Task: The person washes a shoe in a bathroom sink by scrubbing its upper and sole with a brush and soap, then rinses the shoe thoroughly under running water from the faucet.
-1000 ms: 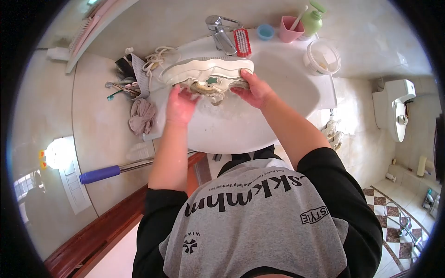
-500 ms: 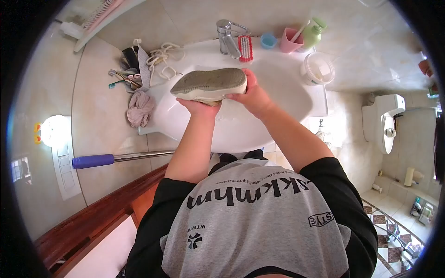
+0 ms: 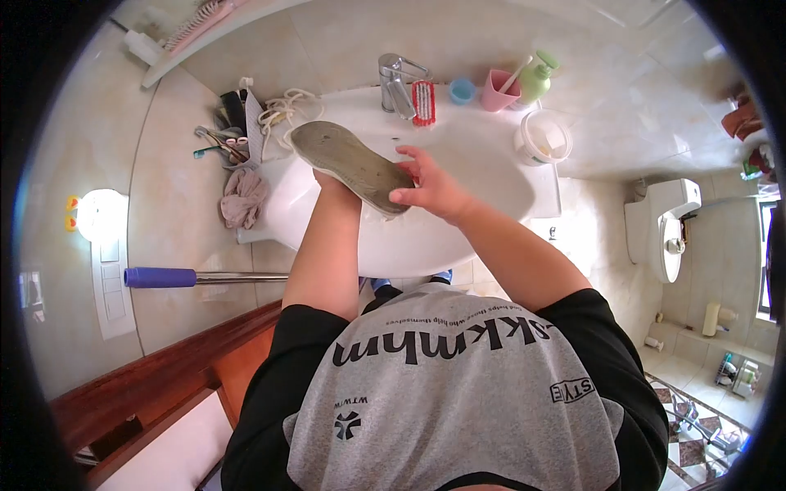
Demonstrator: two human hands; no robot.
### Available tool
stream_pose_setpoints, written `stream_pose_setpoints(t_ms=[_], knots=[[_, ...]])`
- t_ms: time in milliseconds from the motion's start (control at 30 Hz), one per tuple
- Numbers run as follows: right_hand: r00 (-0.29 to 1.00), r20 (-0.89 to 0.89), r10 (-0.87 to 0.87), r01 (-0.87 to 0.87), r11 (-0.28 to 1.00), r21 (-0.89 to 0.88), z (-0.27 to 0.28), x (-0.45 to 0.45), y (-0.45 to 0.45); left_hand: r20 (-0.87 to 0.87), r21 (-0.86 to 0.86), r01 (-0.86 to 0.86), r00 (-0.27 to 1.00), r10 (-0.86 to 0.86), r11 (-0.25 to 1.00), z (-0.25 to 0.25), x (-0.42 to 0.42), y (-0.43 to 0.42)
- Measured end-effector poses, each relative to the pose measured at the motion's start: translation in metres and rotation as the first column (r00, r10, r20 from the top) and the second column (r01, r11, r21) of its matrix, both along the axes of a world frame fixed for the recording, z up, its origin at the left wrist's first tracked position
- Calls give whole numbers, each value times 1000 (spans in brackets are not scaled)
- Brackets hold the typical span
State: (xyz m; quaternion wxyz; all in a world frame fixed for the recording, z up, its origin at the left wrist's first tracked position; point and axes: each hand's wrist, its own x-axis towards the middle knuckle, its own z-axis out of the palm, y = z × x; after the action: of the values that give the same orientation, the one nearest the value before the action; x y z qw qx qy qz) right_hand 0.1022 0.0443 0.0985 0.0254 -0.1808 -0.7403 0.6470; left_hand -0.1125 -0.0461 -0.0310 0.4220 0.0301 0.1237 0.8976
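A shoe (image 3: 348,164) is held over the white sink (image 3: 426,237), its grey-brown sole turned up toward the camera. Beneath it, my left hand (image 3: 329,182) supports the shoe; most of its fingers are hidden behind the sole. My right hand (image 3: 434,190) is at the heel end with its fingers spread apart, the thumb by the heel's edge. Behind the shoe, a red and white brush (image 3: 423,103) leans near the chrome faucet (image 3: 395,86). White laces (image 3: 282,110) lie on the sink's left corner.
Along the back edge are a blue cup (image 3: 462,91), a pink cup (image 3: 498,92) and a green pump bottle (image 3: 536,78). A clear tub (image 3: 544,137) sits at the right. A cloth (image 3: 243,199) and toothbrushes (image 3: 219,141) are at the left. A blue-handled pole (image 3: 160,277) extends below.
The shoe has gone from side-on to sole up, and now slants with its heel toward me. My right hand has loosened from its grip and spread its fingers.
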Motion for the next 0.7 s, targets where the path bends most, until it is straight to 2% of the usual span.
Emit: stream_pose_setpoints(t_ms=[33,67,100,133,200,267,300,333,400,433,467,533,567,600,667,700], knots=[[996,-82,-41,31,992,-121,-4,-3,2,37,-192,-59,997,68,980,25,14,5],[996,-80,-39,30,992,-122,7,-5,-4,61,-359,-87,991,117,929,45,28,11],[992,128,-17,-5,985,171,29,-10,-13,76,-459,-95,986,146,883,55,38,16],[944,325,-55,-99,893,439,43,-13,-17,86,-497,-91,984,153,863,59,44,21],[944,322,-71,-68,914,400,38,-10,-10,106,-458,-75,985,138,886,69,50,19],[975,170,-143,88,952,293,30,-3,-1,24,-430,85,996,-83,899,89,64,3],[977,167,-135,81,952,294,24,-2,0,153,-562,187,981,-120,806,106,74,-6],[974,146,-171,110,930,352,22,-2,1,147,-563,180,982,-116,807,107,80,-12],[970,120,-210,146,903,405,15,-2,1,247,-597,374,928,-281,710,99,88,-18],[969,142,-203,126,897,425,16,-1,-1,278,-465,396,914,-294,792,99,89,-15],[966,165,-197,106,889,445,17,0,-4,280,-466,398,913,-295,790,100,88,-15],[969,181,-166,55,866,497,21,3,-15,244,-285,181,963,-111,941,106,87,-13],[971,197,-133,4,839,545,24,3,-19,139,-184,127,985,-102,975,92,75,-8],[971,197,-133,4,837,546,28,1,-22,139,-181,127,985,-102,975,76,67,-3],[960,234,-151,0,840,543,31,-2,-29,107,-238,61,994,-36,969,80,66,-1],[960,234,-151,0,841,541,31,-1,-29,170,-284,64,985,-16,957,81,68,-1]])
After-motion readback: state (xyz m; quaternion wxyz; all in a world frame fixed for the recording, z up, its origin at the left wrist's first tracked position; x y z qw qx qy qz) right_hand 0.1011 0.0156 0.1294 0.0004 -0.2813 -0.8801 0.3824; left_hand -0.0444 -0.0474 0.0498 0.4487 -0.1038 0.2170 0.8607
